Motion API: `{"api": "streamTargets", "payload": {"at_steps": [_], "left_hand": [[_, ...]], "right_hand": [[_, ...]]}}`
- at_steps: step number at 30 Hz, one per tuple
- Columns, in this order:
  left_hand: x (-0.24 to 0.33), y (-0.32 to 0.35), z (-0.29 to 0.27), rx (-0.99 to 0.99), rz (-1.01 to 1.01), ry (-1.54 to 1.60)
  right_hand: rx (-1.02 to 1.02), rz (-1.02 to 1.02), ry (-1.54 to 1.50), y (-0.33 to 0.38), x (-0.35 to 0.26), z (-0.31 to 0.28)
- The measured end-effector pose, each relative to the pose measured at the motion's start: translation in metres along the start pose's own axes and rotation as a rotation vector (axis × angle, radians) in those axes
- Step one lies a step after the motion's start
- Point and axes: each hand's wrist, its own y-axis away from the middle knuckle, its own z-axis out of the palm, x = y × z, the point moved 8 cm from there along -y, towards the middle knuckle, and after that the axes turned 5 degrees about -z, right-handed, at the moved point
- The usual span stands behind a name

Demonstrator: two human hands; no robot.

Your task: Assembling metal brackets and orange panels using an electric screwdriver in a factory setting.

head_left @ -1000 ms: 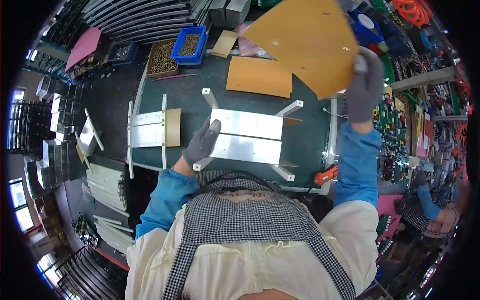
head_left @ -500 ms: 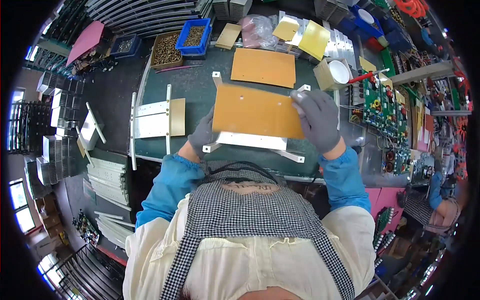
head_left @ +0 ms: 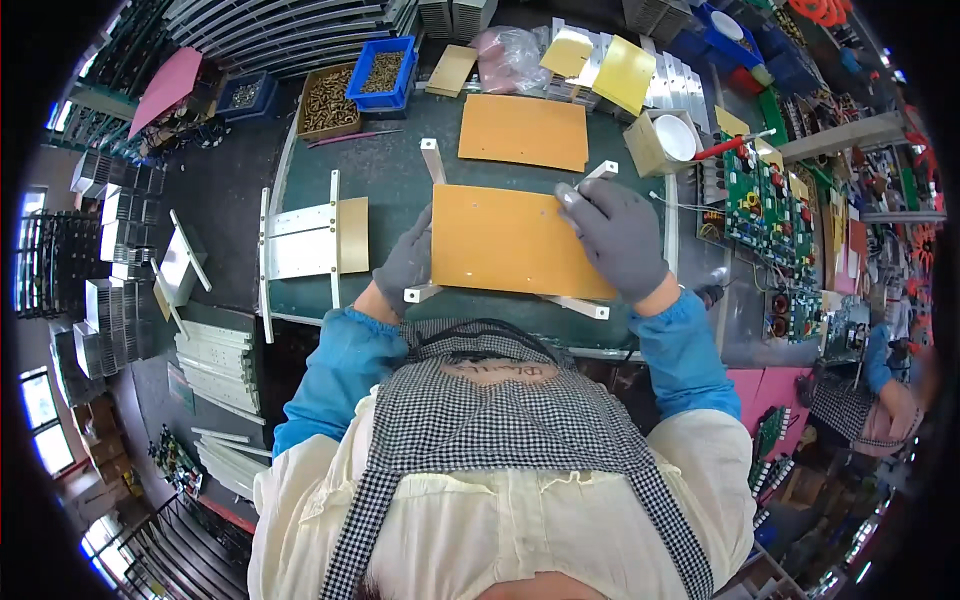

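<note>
An orange rectangular board [head_left: 510, 240] with small holes covers the middle of a white metal frame, hiding its plate. The frame's rail ends stick out past the board: one [head_left: 432, 160] at the far left, others at the far right and the near corners. My left hand [head_left: 405, 262], in a grey glove, grips the board's left edge, its fingertips partly hidden. My right hand [head_left: 622, 240], also gloved, is closed on the board's right edge, thumb and fingers bent near the far right corner. A second orange board [head_left: 523, 133] lies flat just beyond.
To the left sits a similar white frame [head_left: 303, 243]. A blue bin [head_left: 383, 72] of small brass-coloured parts and a box [head_left: 328, 104] of larger ones stand at the back left. At the right are a white tub [head_left: 674, 138], a red-handled tool [head_left: 720, 148] and green circuit boards [head_left: 765, 210].
The orange board has come down toward me and lies more squarely over the frame, covering its white plate. My right hand moved slightly left with it; my left hand stayed at the left edge.
</note>
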Motion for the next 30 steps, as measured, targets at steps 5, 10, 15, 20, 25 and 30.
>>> {"api": "streamTargets", "payload": {"at_steps": [5, 10, 15, 20, 25, 30], "left_hand": [[0.0, 0.012, -0.011, 0.332, -0.249, -0.245], [0.02, 0.008, 0.026, 0.362, -0.186, -0.236], [0.024, 0.006, 0.027, 0.386, -0.269, -0.406], [0.022, 0.007, 0.009, 0.387, -0.317, -0.581], [0.018, 0.012, 0.0, 0.469, -0.331, -0.52], [0.021, 0.011, 0.002, 0.476, -0.36, -0.617]], "right_hand": [[-0.017, -0.013, 0.088, 0.007, 0.002, 0.013], [-0.1, -0.025, 0.167, 0.012, -0.001, 0.029], [-0.082, 0.023, 0.115, 0.009, -0.001, 0.024], [0.082, 0.326, 0.122, 0.032, 0.029, -0.025], [-0.131, 1.105, -0.497, 0.122, 0.059, 0.018], [0.016, 1.244, -1.165, 0.138, 0.043, 0.071]]}}
